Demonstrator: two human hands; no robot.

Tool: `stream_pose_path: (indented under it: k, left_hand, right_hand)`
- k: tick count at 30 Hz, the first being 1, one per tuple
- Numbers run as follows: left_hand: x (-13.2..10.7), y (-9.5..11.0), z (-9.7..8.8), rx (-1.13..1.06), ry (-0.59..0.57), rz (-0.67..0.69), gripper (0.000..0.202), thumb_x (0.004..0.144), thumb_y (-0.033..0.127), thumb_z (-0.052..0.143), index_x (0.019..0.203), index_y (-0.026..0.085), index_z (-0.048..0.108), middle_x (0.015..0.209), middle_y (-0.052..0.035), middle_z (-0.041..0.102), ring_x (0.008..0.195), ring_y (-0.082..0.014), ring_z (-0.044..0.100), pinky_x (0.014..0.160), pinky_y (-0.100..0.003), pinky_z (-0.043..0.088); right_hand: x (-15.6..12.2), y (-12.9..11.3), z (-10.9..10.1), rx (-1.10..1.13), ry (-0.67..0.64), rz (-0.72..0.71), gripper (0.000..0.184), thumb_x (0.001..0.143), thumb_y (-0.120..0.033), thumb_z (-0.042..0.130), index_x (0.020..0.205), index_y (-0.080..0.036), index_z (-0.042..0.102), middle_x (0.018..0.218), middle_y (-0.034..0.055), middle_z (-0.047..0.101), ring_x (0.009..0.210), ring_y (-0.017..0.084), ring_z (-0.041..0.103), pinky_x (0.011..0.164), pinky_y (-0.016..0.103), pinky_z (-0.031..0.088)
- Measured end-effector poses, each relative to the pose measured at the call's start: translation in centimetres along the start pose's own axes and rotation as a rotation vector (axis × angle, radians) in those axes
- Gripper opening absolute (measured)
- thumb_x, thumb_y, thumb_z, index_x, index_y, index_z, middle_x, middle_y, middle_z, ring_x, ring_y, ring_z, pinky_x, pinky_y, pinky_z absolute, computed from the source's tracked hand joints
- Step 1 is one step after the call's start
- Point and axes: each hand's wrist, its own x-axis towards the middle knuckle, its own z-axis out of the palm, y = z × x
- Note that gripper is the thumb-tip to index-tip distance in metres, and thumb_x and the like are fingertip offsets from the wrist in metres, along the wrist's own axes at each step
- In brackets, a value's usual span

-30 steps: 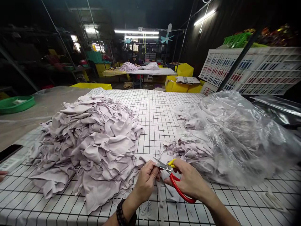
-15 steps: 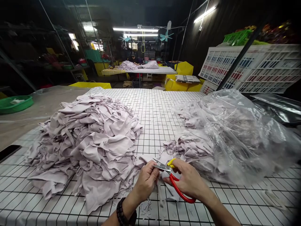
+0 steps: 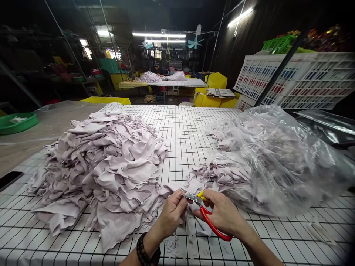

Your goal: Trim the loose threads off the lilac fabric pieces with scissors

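My right hand (image 3: 222, 211) grips scissors (image 3: 212, 225) with one red and one yellow handle. Their blades, nearly closed, reach over the fingertips of my left hand (image 3: 172, 211). That hand is closed in a pinch on a pale lilac fabric piece (image 3: 169, 187), mostly hidden by the fingers. A strip of the fabric hangs below, between my hands. Small clippings (image 3: 172, 245) are scattered on the table under my left wrist. To the left rises a large heap of pale lilac fabric pieces (image 3: 122, 159); more fabric (image 3: 226, 171) lies to the right, beyond my right hand.
A clear plastic bag (image 3: 285, 159) of similar fabric covers the right of the grid-patterned tabletop (image 3: 183, 136). At the left are a phone (image 3: 10, 180) and a green basin (image 3: 18, 125). White crates (image 3: 294, 81) stand back right. A person (image 3: 156, 68) sits at a farther table.
The scissor blades have closed together near my left fingertips, and the yellow handle has moved in toward the red one. Both hands stay in nearly the same place.
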Motion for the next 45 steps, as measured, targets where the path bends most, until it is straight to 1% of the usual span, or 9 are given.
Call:
stream_pose_path:
  k: [11, 19, 26, 30, 34, 37, 39, 42, 45]
  left_hand:
    - [-0.1, -0.3, -0.2, -0.004, -0.003, -0.008, 0.032, 0.093, 0.040, 0.043, 0.086, 0.013, 0.058, 0.070, -0.0001, 0.047, 0.056, -0.0077, 0.043, 0.054, -0.021, 0.036]
    - [0.0, -0.7, -0.4, -0.100, -0.030, -0.042, 0.034, 0.092, 0.042, 0.046, 0.088, 0.012, 0.060, 0.076, -0.0025, 0.052, 0.057, -0.0071, 0.043, 0.053, -0.020, 0.036]
    - [0.0, -0.7, -0.7, -0.132, -0.043, -0.067, 0.035, 0.091, 0.044, 0.046, 0.087, 0.012, 0.059, 0.067, 0.0004, 0.048, 0.055, -0.0077, 0.042, 0.053, -0.021, 0.035]
    - [-0.3, -0.3, -1.4, -0.171, -0.022, -0.053, 0.033, 0.090, 0.043, 0.047, 0.084, 0.013, 0.058, 0.069, -0.0005, 0.047, 0.059, -0.0094, 0.043, 0.057, -0.022, 0.035]
    - [-1.4, -0.3, -2.2, -0.131, 0.009, 0.019, 0.036, 0.088, 0.044, 0.047, 0.074, 0.013, 0.059, 0.071, -0.0032, 0.049, 0.068, -0.0139, 0.046, 0.066, -0.026, 0.037]
    - [-2.4, -0.6, -1.7, 0.000, -0.017, 0.049, 0.038, 0.087, 0.044, 0.045, 0.069, 0.014, 0.060, 0.070, -0.0045, 0.051, 0.071, -0.0165, 0.047, 0.070, -0.028, 0.037]
    - [-2.9, -0.6, -0.9, 0.102, -0.061, 0.075, 0.039, 0.089, 0.043, 0.044, 0.069, 0.015, 0.063, 0.070, -0.0052, 0.054, 0.074, -0.0180, 0.049, 0.073, -0.029, 0.037]
    - [-3.1, -0.5, 0.4, 0.240, -0.137, 0.114, 0.038, 0.091, 0.038, 0.042, 0.070, 0.016, 0.065, 0.071, -0.0060, 0.060, 0.078, -0.0190, 0.053, 0.077, -0.030, 0.038]
    - [-3.2, -0.5, 0.9, 0.351, -0.195, 0.086, 0.035, 0.092, 0.033, 0.042, 0.075, 0.017, 0.069, 0.073, -0.0058, 0.065, 0.079, -0.0184, 0.058, 0.079, -0.029, 0.040]
  right_hand:
    - [-0.2, 0.3, 0.8, -0.029, 0.058, -0.033, 0.032, 0.074, -0.042, 0.062, 0.063, -0.021, 0.040, 0.062, -0.0032, 0.051, 0.056, 0.011, 0.041, 0.052, 0.024, 0.026]
    - [-0.1, 0.6, 0.9, -0.038, 0.062, -0.042, 0.034, 0.075, -0.044, 0.061, 0.062, -0.020, 0.041, 0.060, -0.0033, 0.051, 0.054, 0.011, 0.042, 0.052, 0.023, 0.026]
    - [0.1, 0.9, 1.9, -0.016, 0.102, -0.080, 0.040, 0.075, -0.045, 0.061, 0.056, -0.020, 0.036, 0.054, -0.0040, 0.043, 0.052, 0.010, 0.036, 0.052, 0.025, 0.022]
    - [1.3, 3.0, 1.3, 0.278, 0.065, -0.016, 0.039, 0.076, -0.047, 0.060, 0.058, -0.020, 0.039, 0.056, -0.0048, 0.041, 0.053, 0.010, 0.036, 0.051, 0.023, 0.027]
    - [4.4, 4.7, 1.1, 0.645, 0.053, 0.100, 0.032, 0.072, -0.047, 0.066, 0.073, -0.020, 0.049, 0.065, -0.0040, 0.049, 0.058, 0.012, 0.045, 0.054, 0.023, 0.036]
    - [6.7, 3.9, 3.2, 0.803, -0.133, 0.126, 0.033, 0.065, -0.042, 0.072, 0.078, -0.019, 0.052, 0.072, -0.0020, 0.057, 0.059, 0.012, 0.050, 0.054, 0.024, 0.039]
    - [7.8, 2.7, 5.3, 0.808, -0.205, 0.140, 0.031, 0.060, -0.036, 0.075, 0.073, -0.019, 0.053, 0.065, -0.0041, 0.055, 0.055, 0.011, 0.048, 0.050, 0.022, 0.036]
    - [8.6, 1.5, 7.5, 0.791, -0.168, 0.140, 0.029, 0.052, -0.025, 0.077, 0.064, -0.018, 0.052, 0.055, -0.0073, 0.049, 0.050, 0.008, 0.042, 0.046, 0.020, 0.029]
    - [9.0, 1.9, 7.4, 0.858, -0.059, 0.158, 0.030, 0.056, -0.027, 0.075, 0.067, -0.019, 0.049, 0.057, -0.0079, 0.046, 0.050, 0.007, 0.040, 0.047, 0.020, 0.030]
